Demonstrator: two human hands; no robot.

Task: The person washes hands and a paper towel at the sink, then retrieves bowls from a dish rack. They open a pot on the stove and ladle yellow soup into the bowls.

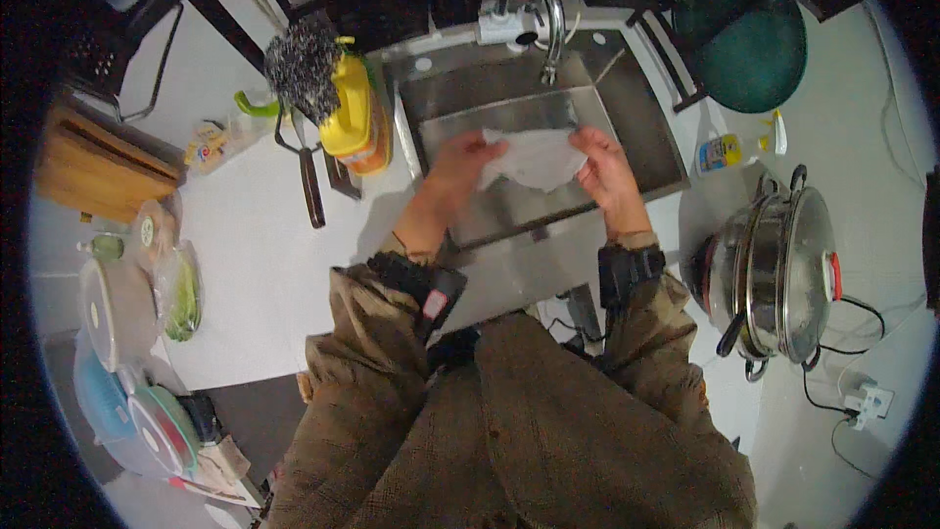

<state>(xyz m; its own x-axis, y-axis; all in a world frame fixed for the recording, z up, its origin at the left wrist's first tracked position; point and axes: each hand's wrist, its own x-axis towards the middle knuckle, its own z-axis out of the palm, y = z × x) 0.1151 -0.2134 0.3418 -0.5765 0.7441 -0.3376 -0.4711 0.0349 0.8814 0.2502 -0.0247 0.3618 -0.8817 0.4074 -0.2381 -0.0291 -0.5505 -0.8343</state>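
Note:
A thin white sheet, cloth or paper (538,156), is stretched between my two hands above the stainless steel sink (499,214). My left hand (468,162), somewhat blurred, grips its left end. At the right end, my right hand (604,163) pinches the edge between thumb and fingers. The sheet's lower edge sags in a curve over the basin. Beyond it rises a curved chrome faucet (556,29), its spout pointing down into the sink; whether water runs cannot be told. Part of the basin floor is hidden behind the sheet and my hands.
Left of the sink stand a yellow jug (352,114), a steel wool scrubber (302,66) and a dark-handled utensil (311,187). Bagged green vegetables (183,297) lie farther left. On the right are a lidded steamer pot (797,272), a spray bottle (720,153) and a green round pan or lid (742,44).

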